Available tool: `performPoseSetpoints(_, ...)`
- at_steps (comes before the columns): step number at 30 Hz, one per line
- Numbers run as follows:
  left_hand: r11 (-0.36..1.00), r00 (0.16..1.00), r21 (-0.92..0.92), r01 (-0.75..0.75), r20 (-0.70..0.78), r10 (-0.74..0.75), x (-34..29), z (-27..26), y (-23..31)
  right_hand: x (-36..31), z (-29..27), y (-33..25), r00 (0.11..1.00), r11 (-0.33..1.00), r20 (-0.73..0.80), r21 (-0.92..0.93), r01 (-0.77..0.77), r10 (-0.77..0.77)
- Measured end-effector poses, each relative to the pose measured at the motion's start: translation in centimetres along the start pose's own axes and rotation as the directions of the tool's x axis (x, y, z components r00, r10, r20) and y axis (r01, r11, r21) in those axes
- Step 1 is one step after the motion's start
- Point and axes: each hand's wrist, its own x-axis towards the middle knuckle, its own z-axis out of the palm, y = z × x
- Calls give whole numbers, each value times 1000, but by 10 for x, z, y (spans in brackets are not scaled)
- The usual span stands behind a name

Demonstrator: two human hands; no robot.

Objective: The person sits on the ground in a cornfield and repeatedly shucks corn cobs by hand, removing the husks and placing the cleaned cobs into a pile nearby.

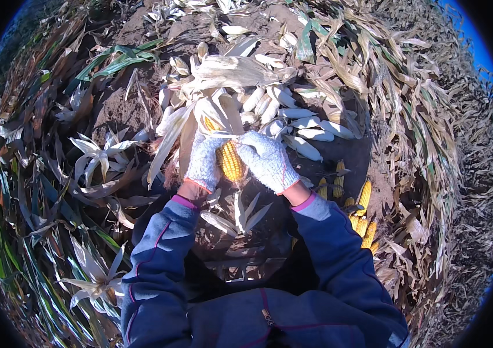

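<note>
An ear of corn (232, 164) hangs between my two hands, its yellow kernels bare at the lower end. Pale dry husk (223, 113) still wraps its far end and spreads outward. My left hand (203, 159), in a white knit glove, is closed along the ear's left side. In a matching glove, my right hand (265, 158) is closed against the right side, its fingertips at the husk's edge. Some fingers of both hands are hidden behind the ear and husk.
Beyond my hands lies a pile of ears in pale husks (281, 110). Several bare yellow ears (364, 200) rest on the ground to the right. Opened empty husks (102, 152) lie at the left, and dry stalks (432, 145) are heaped at the right.
</note>
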Motion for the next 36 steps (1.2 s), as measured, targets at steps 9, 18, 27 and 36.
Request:
performPoseSetpoints(9, 909, 865, 207, 362, 290, -410, -31, 17, 3, 10, -13, 70, 925, 876, -350, -480, -39, -150)
performPoseSetpoints(18, 871, 750, 234, 431, 444, -490, -40, 1, -7, 0, -83, 123, 814, 856, -366, -83, -510, 450)
performPoseSetpoints(27, 945, 970, -218, 245, 62, -237, -9, 13, 6, 10, -71, 46, 819, 929, -518, 366, -48, 247)
performPoseSetpoints(36, 974, 997, -214, 68, -23, -75, -13, 21, 17, -3, -3, 11, 936, 957, 290, 148, -251, 201)
